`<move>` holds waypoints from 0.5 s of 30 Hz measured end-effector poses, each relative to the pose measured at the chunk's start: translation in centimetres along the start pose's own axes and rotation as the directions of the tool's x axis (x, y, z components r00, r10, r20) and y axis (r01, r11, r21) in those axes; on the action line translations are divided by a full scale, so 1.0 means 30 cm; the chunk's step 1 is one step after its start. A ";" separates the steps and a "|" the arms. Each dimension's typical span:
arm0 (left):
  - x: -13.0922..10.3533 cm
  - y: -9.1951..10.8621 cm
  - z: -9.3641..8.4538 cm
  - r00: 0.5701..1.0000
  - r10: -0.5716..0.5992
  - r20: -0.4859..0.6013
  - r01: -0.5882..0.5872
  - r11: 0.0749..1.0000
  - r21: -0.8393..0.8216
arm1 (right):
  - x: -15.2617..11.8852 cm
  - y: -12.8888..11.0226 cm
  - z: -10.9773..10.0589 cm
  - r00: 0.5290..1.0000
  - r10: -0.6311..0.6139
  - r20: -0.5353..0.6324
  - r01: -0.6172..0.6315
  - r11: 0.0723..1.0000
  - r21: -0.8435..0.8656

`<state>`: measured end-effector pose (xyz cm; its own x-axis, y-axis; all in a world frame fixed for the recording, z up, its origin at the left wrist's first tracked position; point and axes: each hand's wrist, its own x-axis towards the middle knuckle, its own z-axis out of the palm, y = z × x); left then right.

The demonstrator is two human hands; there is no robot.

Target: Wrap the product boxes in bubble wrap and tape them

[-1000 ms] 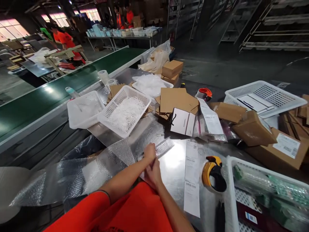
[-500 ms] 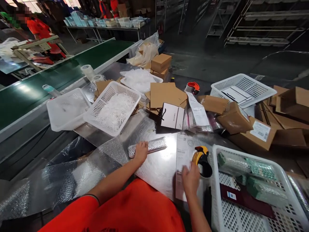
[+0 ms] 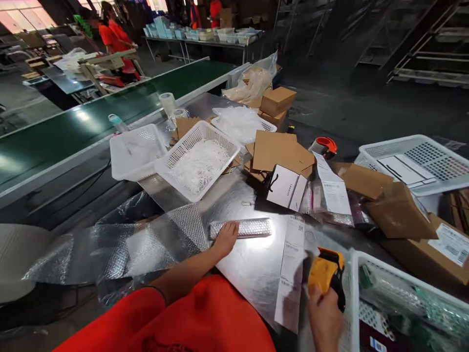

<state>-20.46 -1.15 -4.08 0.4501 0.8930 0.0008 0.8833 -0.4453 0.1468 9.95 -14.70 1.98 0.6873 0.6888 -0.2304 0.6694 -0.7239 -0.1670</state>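
Observation:
A narrow bubble-wrapped package (image 3: 256, 228) lies on the metal table (image 3: 240, 264). My left hand (image 3: 226, 238) is closed over its left end. Left of it, a loose sheet of bubble wrap (image 3: 157, 244) runs off to the side. My right hand (image 3: 325, 310) grips a yellow and black tape dispenser (image 3: 325, 270), raised slightly above the table. Between my two hands, nearer the right, a long strip of printed labels (image 3: 291, 274) lies flat on the metal.
At the right stands a white basket (image 3: 353, 293) with green bubble-wrapped items. Behind are a shredded-filler basket (image 3: 166, 168), a white paper bag (image 3: 284, 188), flat cardboard (image 3: 274, 151), a red tape dispenser (image 3: 324, 145) and brown boxes (image 3: 399, 210). A green conveyor belt (image 3: 91, 115) passes at the left.
My right hand has taken hold of the yellow tape dispenser and lifted it off the table. My left hand stays on the bubble-wrapped package. The whole view has swung to the left.

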 end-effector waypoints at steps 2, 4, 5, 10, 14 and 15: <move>-0.007 -0.008 0.022 0.999 -0.002 -0.034 0.001 0.999 -0.041 | -0.066 -0.038 -0.060 0.999 0.013 -0.034 -0.006 0.980 0.200; -0.009 -0.007 0.041 0.998 -0.019 -0.056 0.015 0.997 -0.070 | -0.103 -0.144 -0.114 0.999 -0.028 -0.025 0.035 0.910 0.413; -0.009 -0.006 0.049 0.997 -0.025 -0.066 0.019 0.997 -0.080 | -0.107 -0.221 -0.133 0.997 -0.071 -0.003 0.064 0.866 0.496; 0.003 -0.001 0.054 0.995 -0.001 -0.104 -0.012 0.992 -0.123 | -0.046 -0.660 -0.127 0.954 -0.266 0.138 0.155 0.831 0.534; 0.012 -0.006 0.024 0.997 0.022 -0.069 -0.036 0.976 -0.214 | -0.027 -0.795 -0.060 0.931 -0.303 0.204 0.227 0.918 0.325; 0.014 -0.007 0.013 0.998 0.017 -0.062 -0.031 0.973 -0.229 | -0.031 -0.794 -0.049 0.931 -0.307 0.198 0.244 0.926 0.289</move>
<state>-20.39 -0.71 -4.50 0.4559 0.8877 0.0645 0.8154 -0.4456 0.3694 -6.23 1.97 7.59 0.3784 0.8558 -0.3528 0.7058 -0.5134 -0.4882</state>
